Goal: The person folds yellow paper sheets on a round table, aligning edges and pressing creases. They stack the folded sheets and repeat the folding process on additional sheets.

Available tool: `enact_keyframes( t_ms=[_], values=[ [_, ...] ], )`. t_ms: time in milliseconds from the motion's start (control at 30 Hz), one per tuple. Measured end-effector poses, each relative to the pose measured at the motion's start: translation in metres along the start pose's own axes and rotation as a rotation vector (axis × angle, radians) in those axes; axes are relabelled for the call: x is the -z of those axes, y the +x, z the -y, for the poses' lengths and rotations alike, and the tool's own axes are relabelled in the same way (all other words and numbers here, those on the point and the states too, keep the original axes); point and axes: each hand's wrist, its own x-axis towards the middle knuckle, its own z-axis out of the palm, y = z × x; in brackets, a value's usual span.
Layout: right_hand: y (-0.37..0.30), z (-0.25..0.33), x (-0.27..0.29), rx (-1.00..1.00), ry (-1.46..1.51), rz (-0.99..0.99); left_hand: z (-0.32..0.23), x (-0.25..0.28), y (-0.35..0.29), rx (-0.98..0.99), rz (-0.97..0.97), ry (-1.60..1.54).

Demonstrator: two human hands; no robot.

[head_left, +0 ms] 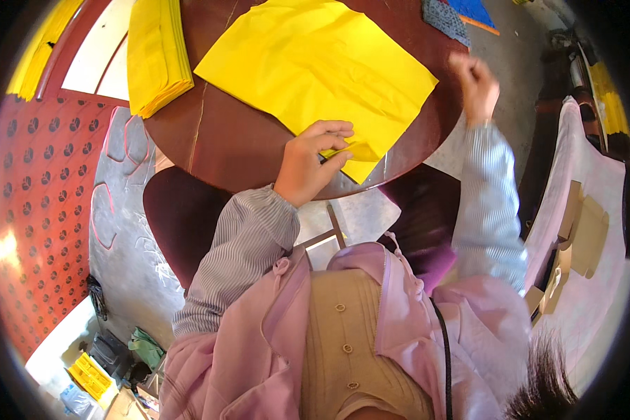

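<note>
A flat yellow cloth-like sheet (329, 70) lies slightly wrinkled on the round reddish-brown table (231, 150). My left hand (311, 161) rests over its near edge, thumb and bent fingers closed on a small raised fold close to the near corner. Off the right rim of the table, my right hand (476, 89) is held up, apart from the sheet. Its fingers are curled together and a little blurred; whether anything small is between them does not show. A thick stack of folded yellow sheets (157, 59) sits at the table's left edge.
Grey patterned cloth (444, 22) and a blue item (473, 11) are at the far right. A pale cloth-covered surface on the right carries an open cardboard box (584, 234). My knees are under the table rim. A yellow crate (89, 376) stands lower left.
</note>
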Motion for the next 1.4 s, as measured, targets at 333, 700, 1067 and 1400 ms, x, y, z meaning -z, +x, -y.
enact_keyframes(
  t_ms=[333, 700, 1067, 1400],
  values=[
    [-0.208, 0.123, -0.005, 0.212, 0.24, 0.424, 0.0, -0.001, 0.002, 0.074, -0.004, -0.064],
    [-0.195, 0.118, -0.009, 0.176, 0.291, 0.455, 0.004, 0.003, 0.002, 0.081, 0.076, -0.034],
    [-0.197, 0.118, -0.018, -0.094, 0.466, 0.405, 0.003, 0.009, -0.001, -0.041, 0.123, 0.028],
    [-0.205, 0.125, -0.016, -0.033, 0.37, 0.337, 0.001, -0.004, 0.0, 0.032, -0.005, 0.01]
  ],
)
